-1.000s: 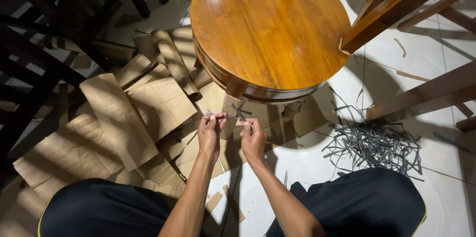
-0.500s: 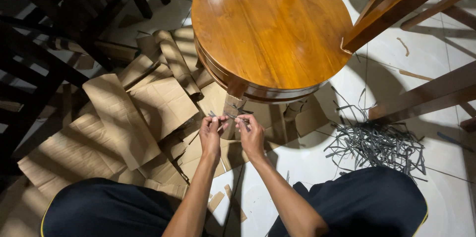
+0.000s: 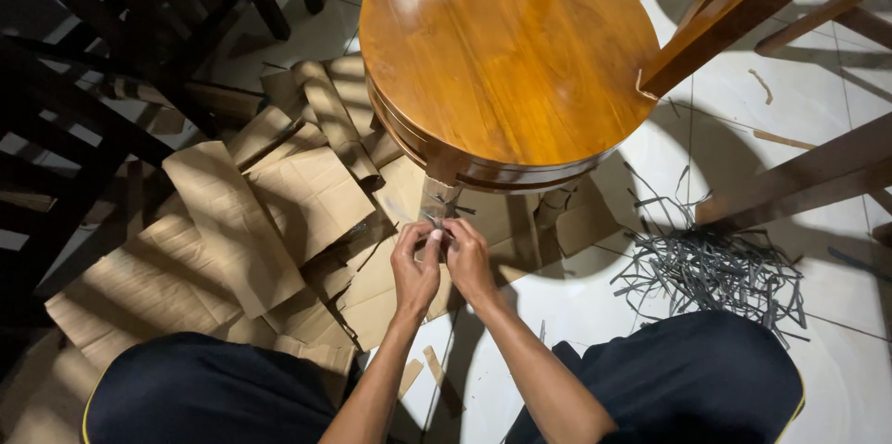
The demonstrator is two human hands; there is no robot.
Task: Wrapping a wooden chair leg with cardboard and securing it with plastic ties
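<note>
The floor is of glossy white square tiles (image 3: 790, 91) with thin dark joints, lit in bright patches and crossed by long shadows. A round, polished, honey-brown wooden table top (image 3: 506, 45) fills the far middle. Far right, slanting brown wooden furniture legs (image 3: 743, 7) cross the tiles. Far left stands dark, slatted wooden furniture (image 3: 84, 63) in shade. Torn sheets of brown corrugated cardboard (image 3: 232, 221) cover the floor at left, and a loose heap of grey strips (image 3: 715, 272) lies on the right.
</note>
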